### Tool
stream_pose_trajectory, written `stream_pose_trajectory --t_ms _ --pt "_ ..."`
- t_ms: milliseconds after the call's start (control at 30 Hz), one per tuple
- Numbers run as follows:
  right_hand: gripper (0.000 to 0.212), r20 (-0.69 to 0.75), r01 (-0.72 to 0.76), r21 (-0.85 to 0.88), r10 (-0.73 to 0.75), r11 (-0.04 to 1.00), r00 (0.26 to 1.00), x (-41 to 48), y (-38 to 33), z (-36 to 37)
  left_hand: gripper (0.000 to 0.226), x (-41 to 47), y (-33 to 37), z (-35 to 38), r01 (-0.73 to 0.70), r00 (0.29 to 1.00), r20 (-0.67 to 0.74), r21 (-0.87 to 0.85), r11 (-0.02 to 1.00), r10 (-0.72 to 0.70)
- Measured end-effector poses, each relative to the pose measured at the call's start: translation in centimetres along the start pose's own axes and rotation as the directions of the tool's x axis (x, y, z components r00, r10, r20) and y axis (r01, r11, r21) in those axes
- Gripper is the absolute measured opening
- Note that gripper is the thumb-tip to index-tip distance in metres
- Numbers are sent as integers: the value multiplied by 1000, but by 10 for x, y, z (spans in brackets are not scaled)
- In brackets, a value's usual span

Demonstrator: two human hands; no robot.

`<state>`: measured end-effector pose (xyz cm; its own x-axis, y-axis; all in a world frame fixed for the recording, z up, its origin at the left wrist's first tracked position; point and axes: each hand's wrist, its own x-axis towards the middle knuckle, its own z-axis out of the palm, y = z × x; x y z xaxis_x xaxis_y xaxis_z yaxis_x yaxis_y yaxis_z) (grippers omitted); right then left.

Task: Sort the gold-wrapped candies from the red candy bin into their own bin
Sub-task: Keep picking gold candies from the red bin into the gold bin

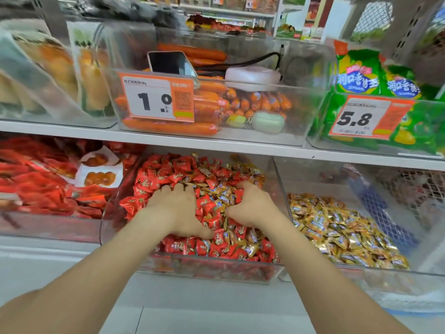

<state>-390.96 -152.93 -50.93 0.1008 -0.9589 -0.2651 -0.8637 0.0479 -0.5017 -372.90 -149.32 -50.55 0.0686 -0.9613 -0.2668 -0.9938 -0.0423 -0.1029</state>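
left grip [175, 208]: fingers buried in red candies [149, 179] — hold unclear
right grip [252, 206]: curled round gold candies [224, 196]
gold bin [313, 179]: beside, right

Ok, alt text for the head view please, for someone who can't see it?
Both hands are in the red candy bin: the left hand spreads over the pile, the right hand curls round gold-wrapped candies. The gold candy bin sits to its right, partly filled.

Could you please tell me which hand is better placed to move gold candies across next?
Right, probably. The right hand curls among gold-wrapped candies and is nearest the gold bin; the left hand rests on red candies, farther away.
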Motion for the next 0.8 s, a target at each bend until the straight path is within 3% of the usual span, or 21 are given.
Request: stream_pose_trajectory --t_ms 100,233,333,400,467,567,600,733,800 --pt "101 22 -35 3 34 999 999 5 -2 4 142 12 -4 -9 -23 995 95 -126 992 35" --pt "110 109 -119 145 104 982 989 15 -13 9 131 19 -7 -17 -39 984 160 -230 972 77" --pt "99 151 -168 361 121 917 981 15 -19 5 115 22 -9 -15 -51 990 111 -306 951 89" --pt "100 211 -227 465 142 855 967 11 -19 5 117 24 -11 -13 -59 992 81 -373 926 96" --pt "106 258 -276 550 155 788 954 9 -21 6 123 25 -12 -12 -71 992 67 -431 900 110" --pt "131 292 -281 644 110 711 950 28 -9 15 125 22 -10 -14 -100 989 48 -498 862 142" --pt "129 308 -283 676 88 680 947 39 -1 21 125 22 -9 -14 -112 988 38 -513 851 153" --pt "85 249 -186 778 -23 601 968 25 -3 6 131 16 -7 -15 -203 978 -86 -582 787 189" --pt "82 185 -126 785 -37 606 982 16 -11 -6 136 10 -7 -17 -261 965 -158 -591 763 208"
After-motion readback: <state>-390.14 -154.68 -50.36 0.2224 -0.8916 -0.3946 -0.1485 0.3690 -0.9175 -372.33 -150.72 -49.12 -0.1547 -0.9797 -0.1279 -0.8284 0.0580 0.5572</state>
